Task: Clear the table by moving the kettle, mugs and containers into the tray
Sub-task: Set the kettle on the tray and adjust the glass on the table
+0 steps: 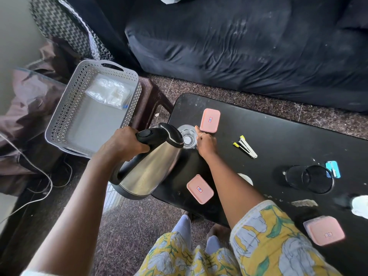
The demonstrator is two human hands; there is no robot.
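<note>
My left hand grips the black handle of a steel kettle, held tilted over the left end of the black table. My right hand touches the side of a clear glass standing just beyond the kettle's lid; whether it grips the glass I cannot tell. Three pink-lidded containers are on the table: one beyond the glass, one near the front edge, one at the right front. The grey perforated tray rests on a dark stool to the left, with a clear plastic bag inside.
A stapler, a black mesh cup on its side, a blue item and a white object lie on the table. A dark sofa runs behind it. White cables trail on the floor at left.
</note>
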